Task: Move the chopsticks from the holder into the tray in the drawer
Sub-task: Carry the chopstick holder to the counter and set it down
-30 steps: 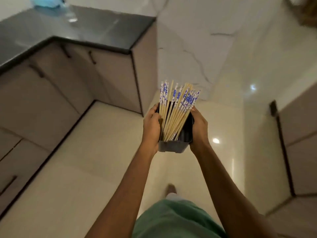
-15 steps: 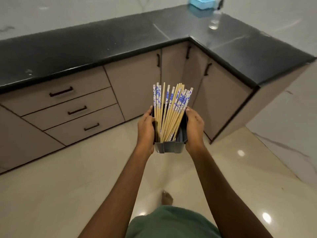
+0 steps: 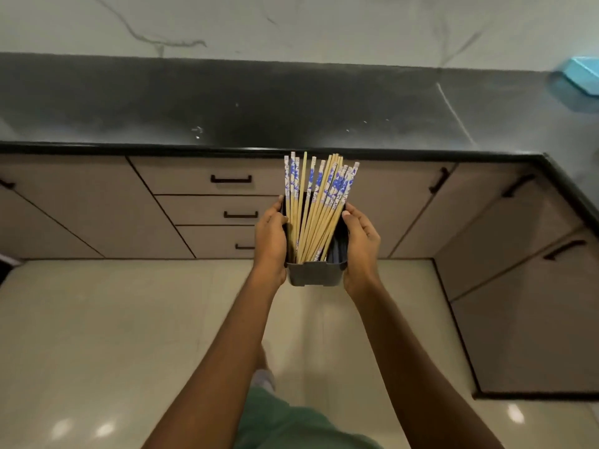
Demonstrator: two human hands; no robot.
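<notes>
A dark grey holder (image 3: pixel 316 277) is carried in front of me, gripped on both sides. My left hand (image 3: pixel 270 243) clasps its left wall and my right hand (image 3: pixel 360 246) clasps its right wall. Several wooden chopsticks (image 3: pixel 316 205) with blue-and-white patterned tops stand in it, fanned and leaning slightly right. Beyond the holder is a stack of three shut drawers: top drawer (image 3: pixel 207 176), middle drawer (image 3: pixel 214 210), bottom drawer (image 3: pixel 220 242), each with a black handle. No tray shows.
A black countertop (image 3: pixel 259 102) runs across the view and turns toward me at the right. A light blue tray-like object (image 3: pixel 581 76) lies at its far right. Beige cabinet doors (image 3: pixel 518 254) line the right side. Glossy cream floor tiles (image 3: pixel 97 335) lie below.
The view has swung left, so the counter now lies squarely ahead with the drawer stack directly behind the holder. Both hands keep the same grip on the holder.
</notes>
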